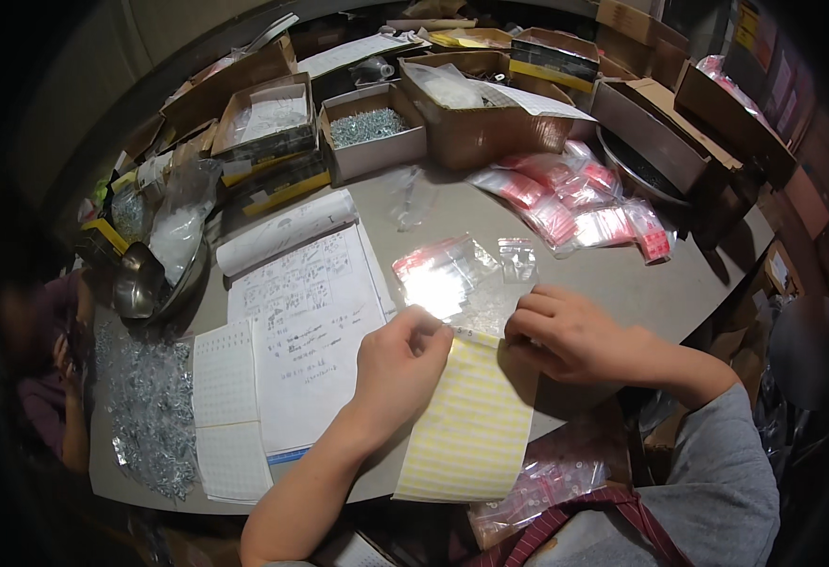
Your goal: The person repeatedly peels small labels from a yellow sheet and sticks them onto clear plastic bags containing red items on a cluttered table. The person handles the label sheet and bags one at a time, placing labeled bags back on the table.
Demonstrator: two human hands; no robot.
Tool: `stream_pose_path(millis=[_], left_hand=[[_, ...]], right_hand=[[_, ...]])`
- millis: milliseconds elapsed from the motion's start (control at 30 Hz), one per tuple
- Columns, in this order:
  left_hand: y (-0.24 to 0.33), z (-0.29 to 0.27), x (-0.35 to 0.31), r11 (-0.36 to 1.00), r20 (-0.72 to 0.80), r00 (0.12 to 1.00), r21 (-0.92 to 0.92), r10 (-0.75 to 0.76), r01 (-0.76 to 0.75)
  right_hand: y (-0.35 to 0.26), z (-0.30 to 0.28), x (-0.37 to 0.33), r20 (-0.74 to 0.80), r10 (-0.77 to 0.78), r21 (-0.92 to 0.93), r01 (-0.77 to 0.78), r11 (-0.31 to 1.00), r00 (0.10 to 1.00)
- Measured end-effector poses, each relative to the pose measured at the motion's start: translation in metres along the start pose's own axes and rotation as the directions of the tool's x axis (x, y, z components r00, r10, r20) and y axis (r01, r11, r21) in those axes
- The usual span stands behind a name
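Note:
A sheet of yellow and white label stickers (pixel 471 425) hangs over the table's near edge, tilted toward me. My left hand (pixel 397 369) pinches its upper left corner between thumb and fingers. At the upper right corner my right hand (pixel 566 335) is closed, its fingertips pressed together on the sheet's edge; a small label in them cannot be made out. Just beyond my hands lies a pile of clear zip bags (pixel 448 279) with red marks, shiny with glare. A small zip bag (pixel 518 260) lies flat beside that pile, close to my right hand.
An open notebook (pixel 310 321) and a white label sheet (pixel 225 406) lie left. Beyond them are metal screws (pixel 150 416) and a metal bowl (pixel 183 274). Filled red-marked bags (pixel 566 203) and boxes (pixel 373 132) stand farther back. Another person's arm (pixel 74 397) shows far left.

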State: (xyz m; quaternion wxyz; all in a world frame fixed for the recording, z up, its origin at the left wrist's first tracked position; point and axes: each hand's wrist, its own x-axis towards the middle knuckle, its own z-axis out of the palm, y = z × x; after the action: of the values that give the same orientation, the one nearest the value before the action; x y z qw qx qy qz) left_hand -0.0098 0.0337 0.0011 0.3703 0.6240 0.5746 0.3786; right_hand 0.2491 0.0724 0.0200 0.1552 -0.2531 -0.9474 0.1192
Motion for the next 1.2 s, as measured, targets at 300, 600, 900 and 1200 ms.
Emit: stream_pose_path(millis=[300, 600, 900, 1200], left_hand=[[-0.002, -0.003, 0.001, 0.999, 0.007, 1.0, 0.035, -0.012, 0.012], [0.0, -0.003, -0.004, 1.0, 0.013, 1.0, 0.018, 0.01, -0.01], [0.003, -0.008, -0.004, 0.978, 0.102, 0.995, -0.206, -0.021, 0.042], [0.006, -0.011, -0.002, 0.881, 0.067, 0.993, -0.47, 0.095, -0.053]], right_hand=[[0.056, -0.026, 0.076, 0.103, 0.302, 0.405, -0.317, 0.858, 0.948], [0.088, -0.021, 0.111, 0.221, 0.46, -0.169, -0.431, 0.886, 0.86], [0.093, -0.006, 0.015, 0.101, 0.066, 0.35, -0.098, 0.932, 0.993], [-0.011, 0.002, -0.091, -0.038, -0.056, 0.773, 0.065, 0.631, 0.998]])
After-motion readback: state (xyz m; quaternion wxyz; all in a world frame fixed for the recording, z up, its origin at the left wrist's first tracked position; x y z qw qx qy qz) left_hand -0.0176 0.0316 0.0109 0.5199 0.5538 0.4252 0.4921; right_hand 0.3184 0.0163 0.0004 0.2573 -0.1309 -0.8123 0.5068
